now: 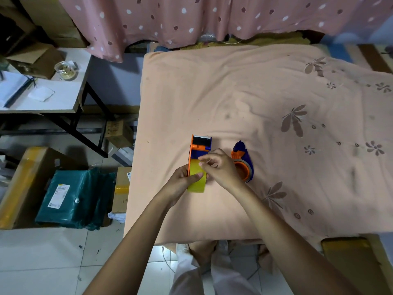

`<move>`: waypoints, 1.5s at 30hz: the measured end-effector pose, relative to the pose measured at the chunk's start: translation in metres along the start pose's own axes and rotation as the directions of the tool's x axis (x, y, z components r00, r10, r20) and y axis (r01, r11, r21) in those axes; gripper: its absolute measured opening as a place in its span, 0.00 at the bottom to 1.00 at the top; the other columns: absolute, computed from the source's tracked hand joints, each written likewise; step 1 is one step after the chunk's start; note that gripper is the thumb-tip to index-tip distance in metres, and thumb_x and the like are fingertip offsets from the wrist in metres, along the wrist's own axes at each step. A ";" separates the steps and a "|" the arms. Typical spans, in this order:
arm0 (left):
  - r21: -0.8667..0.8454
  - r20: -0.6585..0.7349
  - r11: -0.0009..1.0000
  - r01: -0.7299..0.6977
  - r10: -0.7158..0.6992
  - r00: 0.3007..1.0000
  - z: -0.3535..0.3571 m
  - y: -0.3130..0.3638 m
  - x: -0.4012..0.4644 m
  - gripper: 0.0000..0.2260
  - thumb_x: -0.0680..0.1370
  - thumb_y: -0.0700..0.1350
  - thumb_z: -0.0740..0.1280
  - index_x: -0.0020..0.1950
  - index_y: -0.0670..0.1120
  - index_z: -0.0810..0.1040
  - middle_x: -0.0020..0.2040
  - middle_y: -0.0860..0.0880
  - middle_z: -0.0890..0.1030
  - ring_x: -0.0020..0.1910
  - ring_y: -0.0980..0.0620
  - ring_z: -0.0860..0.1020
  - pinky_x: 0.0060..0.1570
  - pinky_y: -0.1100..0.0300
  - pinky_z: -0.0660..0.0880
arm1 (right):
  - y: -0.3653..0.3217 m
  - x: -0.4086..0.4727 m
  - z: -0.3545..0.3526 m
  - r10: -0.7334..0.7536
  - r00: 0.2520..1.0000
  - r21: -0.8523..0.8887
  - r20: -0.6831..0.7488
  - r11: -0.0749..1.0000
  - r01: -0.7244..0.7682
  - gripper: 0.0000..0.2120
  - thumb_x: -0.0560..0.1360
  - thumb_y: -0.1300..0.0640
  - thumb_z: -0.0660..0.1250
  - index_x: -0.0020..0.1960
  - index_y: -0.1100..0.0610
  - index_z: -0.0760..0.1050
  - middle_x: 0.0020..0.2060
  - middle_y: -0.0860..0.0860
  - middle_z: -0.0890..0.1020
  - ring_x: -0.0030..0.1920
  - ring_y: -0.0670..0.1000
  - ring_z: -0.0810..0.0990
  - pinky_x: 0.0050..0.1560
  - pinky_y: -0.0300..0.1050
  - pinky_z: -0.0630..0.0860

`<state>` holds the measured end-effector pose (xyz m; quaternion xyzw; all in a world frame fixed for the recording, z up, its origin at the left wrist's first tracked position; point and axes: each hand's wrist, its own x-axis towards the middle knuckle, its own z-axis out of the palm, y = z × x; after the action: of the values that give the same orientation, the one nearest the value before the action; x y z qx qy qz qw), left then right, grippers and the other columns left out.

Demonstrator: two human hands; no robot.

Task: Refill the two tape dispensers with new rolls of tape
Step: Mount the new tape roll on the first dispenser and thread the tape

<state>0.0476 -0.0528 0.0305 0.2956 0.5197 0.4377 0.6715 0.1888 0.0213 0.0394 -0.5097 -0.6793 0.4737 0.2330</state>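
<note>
Head view looks down at a bed with a peach sheet that has brown flowers on it. Two arms reach out over the near edge of the bed. The left hand is curled around a yellow roll of tape, with the thumb lying across the roll's flat face, so this grip is closed on the roll. The roll sits in an orange and blue tape dispenser, which stands up on its edge and points away from the person. Its far end shows a dark roller. The right hand is just beside the left one, with its fingertips bunched at the top of the yellow roll. This grip looks like a small pinch on the tape's edge, but I cannot tell if it really has hold of the tape. A second tape dispenser, also orange and blue, lies flat on the sheet just to the right of the right hand, partly hidden behind it. It has a grey ring around its orange middle. To the left of the bed stands a white counter with a glass jar and an open notebook on it. On the floor near it lie a green plastic parcel and some cardboard boxes. A pink spotted curtain hangs behind the bed.
</note>
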 end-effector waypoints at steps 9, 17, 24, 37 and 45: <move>0.047 -0.003 0.999 0.019 -0.019 1.000 0.007 -0.008 -0.001 0.16 0.73 0.46 0.68 0.59 0.42 0.78 0.50 0.45 0.84 0.48 0.48 0.82 0.49 0.55 0.76 | 0.005 0.001 -0.010 0.037 0.998 -0.012 -0.045 0.999 -0.038 0.01 0.70 0.60 0.74 0.40 0.56 0.83 0.43 0.52 0.83 0.44 0.52 0.83 0.49 0.49 0.80; -0.026 -0.062 0.998 0.053 -0.054 0.997 0.011 -0.006 0.001 0.14 0.80 0.49 0.61 0.58 0.42 0.77 0.44 0.46 0.84 0.42 0.50 0.82 0.46 0.55 0.76 | 0.007 -0.005 -0.010 0.011 0.998 0.016 -0.062 1.000 -0.010 0.02 0.72 0.59 0.72 0.44 0.57 0.83 0.45 0.52 0.83 0.45 0.50 0.83 0.45 0.38 0.77; -0.067 0.011 0.998 0.016 -0.015 1.000 0.012 0.003 0.000 0.18 0.75 0.40 0.65 0.63 0.37 0.75 0.50 0.43 0.85 0.50 0.45 0.83 0.53 0.54 0.78 | 0.004 -0.004 -0.001 0.265 0.964 0.153 -0.022 0.954 -0.259 0.10 0.74 0.52 0.70 0.54 0.54 0.80 0.48 0.53 0.84 0.44 0.53 0.83 0.46 0.49 0.81; -0.050 -0.097 0.999 -0.009 0.004 0.995 0.008 0.003 0.006 0.13 0.81 0.41 0.61 0.64 0.39 0.75 0.56 0.39 0.82 0.53 0.43 0.81 0.56 0.49 0.76 | -0.008 -0.009 0.001 0.363 0.904 0.563 0.227 0.708 -0.426 0.21 0.75 0.66 0.67 0.67 0.58 0.71 0.47 0.51 0.82 0.46 0.50 0.82 0.51 0.46 0.80; 0.000 -0.066 1.000 0.009 -0.009 0.998 0.007 0.002 0.005 0.20 0.74 0.42 0.67 0.64 0.37 0.73 0.59 0.33 0.78 0.58 0.33 0.78 0.59 0.44 0.74 | -0.020 0.007 0.021 0.634 0.768 0.629 0.093 0.560 -0.539 0.06 0.73 0.56 0.70 0.47 0.57 0.76 0.41 0.56 0.81 0.37 0.52 0.80 0.39 0.45 0.77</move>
<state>0.0542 -0.0473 0.0319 0.2787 0.5427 0.4443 0.6560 0.1603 0.0183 0.0469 -0.6320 -0.2550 0.6823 0.2646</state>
